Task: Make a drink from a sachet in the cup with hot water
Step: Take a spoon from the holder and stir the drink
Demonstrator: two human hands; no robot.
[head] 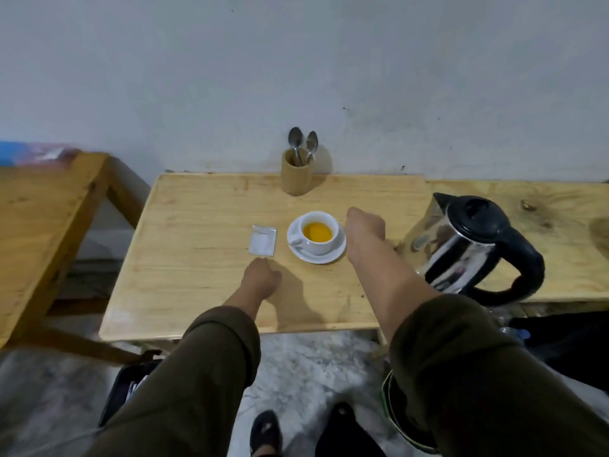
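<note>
1. White ceramic cup [319, 235] on a white saucer [336, 255], mid-table, holding orange-yellow liquid [316, 232].
2. Flat silvery sachet [263, 241], lying just left of the saucer, apart from it.
3. Left hand [260, 275], fingers curled under, resting on the pale wooden table [204, 225] near the sachet, holding nothing visible.
4. Right hand [365, 227], loosely closed, beside the saucer's right edge; whether it touches cannot be told.
5. Steel electric kettle with black lid and handle [474, 249], at right.
6. Wooden holder [296, 174] with two metal spoons [301, 143], against the wall.
</note>
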